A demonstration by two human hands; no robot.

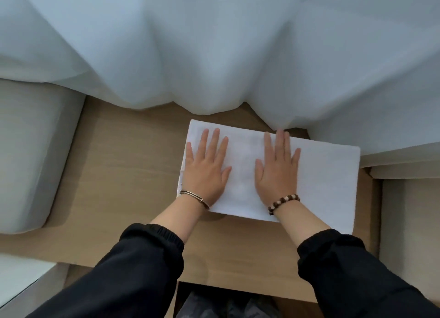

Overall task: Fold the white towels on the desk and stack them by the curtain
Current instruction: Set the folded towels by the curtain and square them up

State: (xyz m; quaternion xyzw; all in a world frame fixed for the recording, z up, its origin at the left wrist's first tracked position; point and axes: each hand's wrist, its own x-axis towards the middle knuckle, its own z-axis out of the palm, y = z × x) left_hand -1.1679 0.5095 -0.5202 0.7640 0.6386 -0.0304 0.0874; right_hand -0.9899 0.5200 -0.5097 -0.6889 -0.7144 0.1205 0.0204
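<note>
A folded white towel (328, 182) lies flat on the wooden desk (133, 175), its far edge close to the hem of the pale curtain (214, 44). My left hand (206, 167) presses flat on the towel's left part, fingers straight and spread. My right hand (277, 167) lies flat on the towel's middle, fingers straight, its fingertips reaching the curtain hem. Layered edges show at the towel's left side, under my left hand. I cannot tell whether other towels lie beneath it.
A light grey cushioned seat (28, 156) borders the desk on the left. A pale ledge or cushion (409, 198) stands at the right edge. Bare desk wood stretches left of the towel and in front of it. Below the desk's front edge is a dark gap (226, 301).
</note>
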